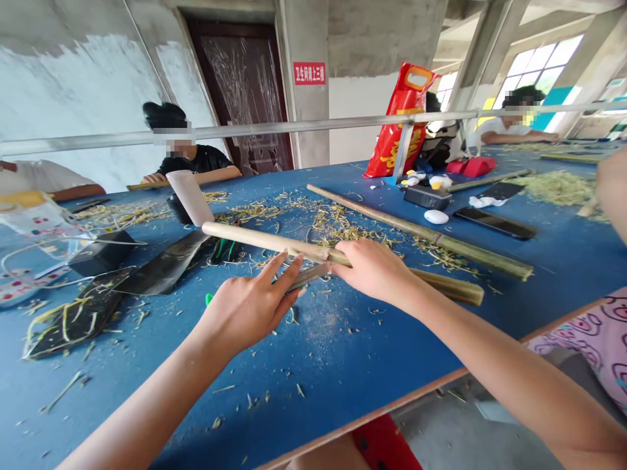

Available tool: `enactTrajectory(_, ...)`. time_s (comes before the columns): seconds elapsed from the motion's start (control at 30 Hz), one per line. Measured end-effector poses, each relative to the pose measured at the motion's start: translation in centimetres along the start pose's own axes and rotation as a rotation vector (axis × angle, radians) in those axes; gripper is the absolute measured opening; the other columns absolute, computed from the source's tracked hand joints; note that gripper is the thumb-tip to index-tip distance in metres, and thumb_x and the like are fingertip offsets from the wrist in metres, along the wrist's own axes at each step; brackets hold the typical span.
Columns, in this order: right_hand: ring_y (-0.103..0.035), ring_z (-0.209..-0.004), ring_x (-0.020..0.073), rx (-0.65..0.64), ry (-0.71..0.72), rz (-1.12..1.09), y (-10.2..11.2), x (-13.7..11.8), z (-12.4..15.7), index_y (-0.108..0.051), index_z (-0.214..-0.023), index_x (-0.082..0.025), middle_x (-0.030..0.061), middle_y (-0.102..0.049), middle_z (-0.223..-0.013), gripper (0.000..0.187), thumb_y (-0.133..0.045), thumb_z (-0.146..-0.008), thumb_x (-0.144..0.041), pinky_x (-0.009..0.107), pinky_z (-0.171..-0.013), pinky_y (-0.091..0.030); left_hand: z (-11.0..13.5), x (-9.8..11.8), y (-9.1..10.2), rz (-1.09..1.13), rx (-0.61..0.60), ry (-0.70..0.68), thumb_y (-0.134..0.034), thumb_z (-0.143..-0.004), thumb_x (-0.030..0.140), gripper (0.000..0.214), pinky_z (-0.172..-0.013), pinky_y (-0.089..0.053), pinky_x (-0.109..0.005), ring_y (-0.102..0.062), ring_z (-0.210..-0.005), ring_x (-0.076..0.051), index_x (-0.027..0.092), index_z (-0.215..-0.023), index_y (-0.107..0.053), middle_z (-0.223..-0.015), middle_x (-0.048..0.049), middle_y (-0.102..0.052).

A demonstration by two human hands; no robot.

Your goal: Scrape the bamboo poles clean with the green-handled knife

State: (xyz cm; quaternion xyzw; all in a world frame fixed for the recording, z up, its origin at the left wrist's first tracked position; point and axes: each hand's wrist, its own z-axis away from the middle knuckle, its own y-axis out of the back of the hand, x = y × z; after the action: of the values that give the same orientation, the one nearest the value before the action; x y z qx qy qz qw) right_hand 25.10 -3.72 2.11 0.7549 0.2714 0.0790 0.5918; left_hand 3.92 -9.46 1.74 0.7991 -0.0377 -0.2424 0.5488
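Observation:
My right hand (377, 269) is wrapped around a long bamboo stick (259, 240) that lies tilted over the blue table (343, 352). The stick's left part is peeled pale and its right end is still green-brown. My left hand (247, 307) holds a small knife, with its grey blade (308, 277) laid against the stick just left of my right hand. Two fingers stretch along the blade, and a green handle tip (208, 299) pokes out behind the hand.
A second bamboo stalk (431, 236) lies beyond, among shavings (337, 225). Black sheets (161, 269) and a white tube (192, 196) sit to the left. Phones (494, 223), a red bag (399, 124) and a metal rail (294, 126) are further back. Other people sit across the table.

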Motion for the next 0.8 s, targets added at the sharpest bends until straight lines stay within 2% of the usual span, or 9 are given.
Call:
enactTrajectory(0.17, -0.052, -0.059, 0.0157, 0.015, -0.024, -0.036, -0.2, -0.7, 0.3, -0.055, -0.083, -0.015, 0.0074, -0.061, -0.072, 0.022, -0.045, -0.082, -0.034, 0.030, -0.050, -0.028, -0.1, 0.2, 0.3, -0.034, 0.011, 0.038, -0.024, -0.089, 0.046, 0.052, -0.049, -0.048, -0.034, -0.062, -0.062, -0.019, 0.030, -0.137, -0.030, -0.134, -0.0103, -0.043)
enactTrajectory(0.3, -0.052, -0.059, 0.0163, -0.013, -0.007, 0.029, -0.9, -0.6, 0.2, -0.055, -0.085, -0.014, 0.0082, -0.061, -0.073, 0.019, -0.045, -0.082, -0.030, 0.030, -0.050, -0.027, -0.1, 0.5, -0.2, -0.060, -0.003, 0.036, -0.022, -0.089, 0.047, 0.052, -0.048, -0.046, -0.034, -0.062, -0.061, -0.021, 0.031, -0.137, -0.029, -0.130, -0.0111, -0.047)
enactTrajectory(0.37, -0.053, -0.059, 0.0164, -0.018, 0.009, 0.054, -1.4, -0.4, 0.1, -0.056, -0.085, -0.014, 0.0086, -0.061, -0.073, 0.019, -0.044, -0.082, -0.029, 0.030, -0.050, -0.028, -0.1, 0.9, -0.4, -0.069, -0.015, 0.055, -0.022, -0.089, 0.047, 0.053, -0.048, -0.045, -0.033, -0.062, -0.060, -0.021, 0.029, -0.138, -0.029, -0.120, -0.0133, -0.055)
enactTrajectory(0.43, -0.053, -0.060, 0.0164, -0.009, 0.029, 0.063, -1.8, -0.2, 0.0, -0.056, -0.086, -0.014, 0.0088, -0.062, -0.074, 0.021, -0.044, -0.083, -0.030, 0.030, -0.051, -0.029, -0.1, 1.3, -0.6, -0.079, -0.040, 0.091, -0.024, -0.089, 0.045, 0.053, -0.049, -0.044, -0.032, -0.061, -0.058, -0.021, 0.027, -0.139, -0.027, -0.101, -0.0138, -0.063)
enactTrajectory(0.5, -0.054, -0.062, 0.0169, 0.001, 0.049, 0.062, -2.0, -0.1, -0.1, -0.057, -0.086, -0.013, 0.0091, -0.062, -0.076, 0.024, -0.047, -0.082, -0.035, 0.029, -0.051, -0.030, -0.1, 1.8, -0.6, -0.094, -0.069, 0.123, -0.026, -0.089, 0.044, 0.054, -0.050, -0.043, -0.030, -0.061, -0.057, -0.022, 0.025, -0.139, -0.026, -0.083, -0.0121, -0.066)
enactTrajectory(0.57, -0.056, -0.064, 0.0181, 0.009, 0.067, 0.058, -2.2, 0.0, -0.2, -0.057, -0.087, -0.013, 0.0095, -0.062, -0.076, 0.033, -0.051, -0.078, -0.045, 0.029, -0.050, -0.031, -0.1, 2.2, -0.5, -0.112, -0.090, 0.141, -0.026, -0.089, 0.042, 0.053, -0.049, -0.042, -0.029, -0.061, -0.056, -0.022, 0.024, -0.139, -0.025, -0.076, -0.0110, -0.066)
enactTrajectory(0.67, -0.057, -0.063, 0.0193, 0.015, 0.075, 0.074, -2.5, -0.1, -0.4, -0.059, -0.084, -0.013, 0.0100, -0.062, -0.072, 0.045, -0.048, -0.078, -0.055, 0.028, -0.048, -0.031, -0.2, 2.6, -0.2, -0.132, -0.111, 0.158, -0.027, -0.089, 0.041, 0.052, -0.047, -0.041, -0.028, -0.061, -0.056, -0.023, 0.025, -0.139, -0.025, -0.074, -0.0110, -0.065)
enactTrajectory(0.8, -0.057, -0.058, 0.0185, 0.011, 0.078, 0.111, -2.8, -0.1, -0.5, -0.061, -0.082, -0.012, 0.0102, -0.061, -0.067, 0.047, -0.039, -0.084, -0.053, 0.028, -0.046, -0.030, -0.3, 2.8, 0.2, -0.144, -0.151, 0.170, -0.027, -0.090, 0.041, 0.051, -0.047, -0.040, -0.027, -0.062, -0.057, -0.023, 0.025, -0.139, -0.027, -0.075, -0.0120, -0.066)
